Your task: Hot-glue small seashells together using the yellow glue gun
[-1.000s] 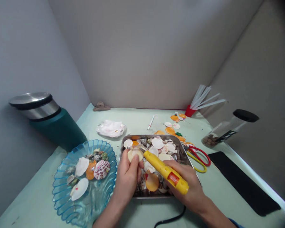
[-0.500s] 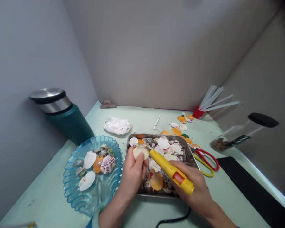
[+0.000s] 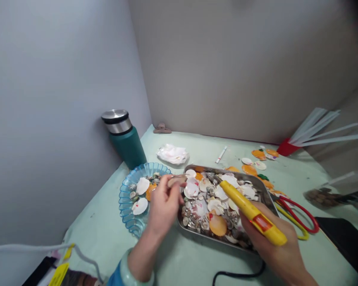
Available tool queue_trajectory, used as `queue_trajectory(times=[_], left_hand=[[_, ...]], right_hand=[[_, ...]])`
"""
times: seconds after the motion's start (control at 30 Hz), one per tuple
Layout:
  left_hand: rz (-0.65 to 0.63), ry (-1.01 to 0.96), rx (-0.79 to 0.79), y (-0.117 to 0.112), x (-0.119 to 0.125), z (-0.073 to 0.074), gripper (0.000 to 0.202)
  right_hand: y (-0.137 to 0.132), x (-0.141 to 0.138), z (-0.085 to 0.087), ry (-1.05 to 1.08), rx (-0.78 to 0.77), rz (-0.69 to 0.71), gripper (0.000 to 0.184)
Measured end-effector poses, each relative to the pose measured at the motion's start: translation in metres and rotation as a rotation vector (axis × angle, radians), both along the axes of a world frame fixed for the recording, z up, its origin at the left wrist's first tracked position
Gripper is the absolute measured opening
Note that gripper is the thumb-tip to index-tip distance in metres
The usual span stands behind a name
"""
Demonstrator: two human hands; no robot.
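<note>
My left hand (image 3: 163, 206) pinches a pale shell (image 3: 176, 180) between its fingertips, over the gap between the blue glass dish (image 3: 128, 198) and the metal tray (image 3: 193, 232). In my right hand (image 3: 274, 250) is a yellow glue gun (image 3: 252, 212), fingers wrapped round it, nozzle aimed up-left over the tray and apart from the shell. The tray is heaped with several white, orange and dark shells. Several more shells lie in the blue dish.
A teal flask (image 3: 124, 139) stands by the left wall. Crumpled white tissue (image 3: 173, 154) lies behind the tray. Red and yellow scissors (image 3: 298, 218), loose orange shells (image 3: 258, 154), a red cup of glue sticks (image 3: 286, 147), a clear jar (image 3: 331, 194) and a black pad (image 3: 346, 238) are at right.
The view has swung left. My left hand carried the shell left, away from the glue gun's nozzle toward the blue dish. The glue gun has drawn back from the shell.
</note>
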State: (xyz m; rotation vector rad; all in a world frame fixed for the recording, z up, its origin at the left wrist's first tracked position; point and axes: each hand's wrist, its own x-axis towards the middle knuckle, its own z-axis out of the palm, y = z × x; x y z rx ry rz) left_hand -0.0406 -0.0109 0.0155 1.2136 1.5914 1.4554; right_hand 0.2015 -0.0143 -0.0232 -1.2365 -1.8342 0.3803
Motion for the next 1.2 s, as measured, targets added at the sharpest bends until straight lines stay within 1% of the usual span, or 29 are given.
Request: queue_trajectory(times=[0.07,0.1,0.17,0.23,0.3,0.37,0.5,0.53,0.6,0.7,0.83,0.9,0.97,1.07,1.2], left_hand=[[0.109,0.173,0.014,-0.003,-0.027,0.001,0.022],[0.164,0.293,0.031,-0.004,-0.04,0.0,0.022],[0.261,0.551,0.127,-0.002,-0.062,-0.001,0.023],[0.329,0.753,0.127,0.001,-0.075,-0.003,0.028],[0.368,0.878,0.084,0.004,-0.08,-0.003,0.031],[0.36,0.978,0.009,0.006,-0.079,-0.001,0.033],[0.226,1.183,-0.155,0.001,-0.076,0.003,0.039],[0.213,1.212,-0.167,-0.001,-0.076,0.004,0.041],[0.225,1.23,-0.16,-0.007,-0.076,0.005,0.041],[0.259,1.206,-0.124,-0.013,-0.071,0.007,0.038],[0.238,1.164,-0.069,-0.017,-0.061,0.007,0.031],[0.231,1.162,-0.069,-0.017,-0.058,0.006,0.03],[0.223,1.171,-0.097,-0.015,-0.059,0.005,0.03],[0.178,1.205,-0.16,-0.014,-0.065,0.004,0.03],[0.145,1.272,-0.248,-0.014,-0.07,0.003,0.029]], right_hand=[[-0.001,0.0,0.001,0.0,0.001,0.011,0.02],[-0.001,0.0,0.001,0.004,-0.002,0.015,0.02],[-0.002,0.0,0.003,0.015,-0.025,0.019,0.02],[-0.003,-0.001,0.004,0.02,-0.04,0.016,0.021],[-0.003,-0.001,0.006,0.018,-0.038,0.015,0.022],[-0.003,-0.001,0.006,0.015,-0.022,0.021,0.021],[-0.003,0.001,0.004,0.011,0.008,0.03,0.021],[-0.003,0.002,0.003,0.008,0.008,0.028,0.022],[-0.003,0.003,0.002,-0.001,0.005,0.027,0.023],[-0.003,0.003,0.002,-0.014,0.017,0.045,0.025],[-0.002,0.002,0.004,-0.026,0.062,0.051,0.022],[-0.001,0.002,0.004,-0.029,0.07,0.063,0.022],[-0.001,0.002,0.004,-0.031,0.075,0.071,0.022],[-0.001,0.002,0.003,-0.021,0.057,0.064,0.022],[-0.003,0.001,0.003,0.017,-0.008,0.0,0.023]])
